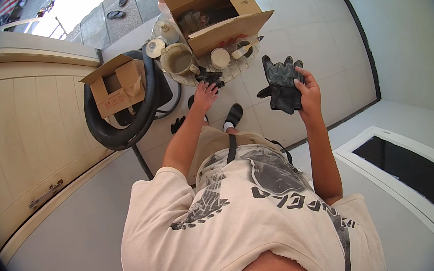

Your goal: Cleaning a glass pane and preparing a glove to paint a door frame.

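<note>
My right hand (309,91) pinches a black glove (282,81) by its right side, held up above the tiled floor with its fingers pointing away from me. My left hand (205,95) reaches to the near edge of a round glass table (233,71), fingers stretched out and apart. Just beyond its fingertips lies a dark, crumpled item (209,75), perhaps another glove; whether they touch it I cannot tell. Behind that stands a pale mug-like pot (177,59) with grey contents. A white-lidded jar (220,58) and a brush (247,48) are to its right.
A large open cardboard box (226,31) takes up the far side of the table, beside bottles (167,32). At left, a black chair (97,126) holds a smaller open box (118,88). Sandals (115,14) lie on the paving beyond. Walls flank both sides.
</note>
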The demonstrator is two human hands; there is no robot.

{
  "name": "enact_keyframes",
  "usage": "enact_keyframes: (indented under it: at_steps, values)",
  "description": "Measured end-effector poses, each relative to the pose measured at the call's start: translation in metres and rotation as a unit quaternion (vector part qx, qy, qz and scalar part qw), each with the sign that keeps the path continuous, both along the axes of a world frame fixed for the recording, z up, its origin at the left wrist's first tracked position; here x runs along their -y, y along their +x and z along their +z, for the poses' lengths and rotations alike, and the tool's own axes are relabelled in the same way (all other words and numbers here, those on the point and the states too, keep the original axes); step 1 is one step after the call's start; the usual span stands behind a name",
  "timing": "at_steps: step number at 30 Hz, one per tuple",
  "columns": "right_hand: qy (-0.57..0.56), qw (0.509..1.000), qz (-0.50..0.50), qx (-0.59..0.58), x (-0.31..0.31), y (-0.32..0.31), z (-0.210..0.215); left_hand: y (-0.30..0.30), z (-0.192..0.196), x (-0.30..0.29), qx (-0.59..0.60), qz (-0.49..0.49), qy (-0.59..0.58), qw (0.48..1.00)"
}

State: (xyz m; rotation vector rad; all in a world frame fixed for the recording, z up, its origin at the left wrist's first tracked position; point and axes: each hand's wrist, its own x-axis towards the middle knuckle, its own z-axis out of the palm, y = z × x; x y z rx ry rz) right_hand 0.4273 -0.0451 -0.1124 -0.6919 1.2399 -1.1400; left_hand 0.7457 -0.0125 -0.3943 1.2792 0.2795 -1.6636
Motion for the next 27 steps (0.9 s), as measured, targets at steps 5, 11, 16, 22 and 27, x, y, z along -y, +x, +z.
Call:
enact_keyframes:
  at_steps: [5,11,16,22,27]
  values:
    - [-0.015,1.0,-0.012,0.015,0.007,-0.003,-0.001,-0.031,0.088,-0.002,-0.236,-0.036,-0.112,0.965]
    - [-0.037,0.999,-0.012,0.036,0.011,0.0,-0.001,-0.048,0.161,0.006,-0.32,-0.019,-0.191,0.928]
    - [-0.049,0.998,0.023,0.025,0.007,0.01,0.004,-0.062,0.2,0.014,-0.285,-0.096,-0.224,0.927]
    - [-0.146,0.983,0.088,-0.062,-0.001,0.058,0.0,-0.091,0.238,0.008,-0.129,-0.171,-0.245,0.946]
    - [-0.122,0.988,0.098,-0.002,0.001,0.081,0.007,-0.075,0.24,0.014,0.083,-0.169,-0.297,0.936]
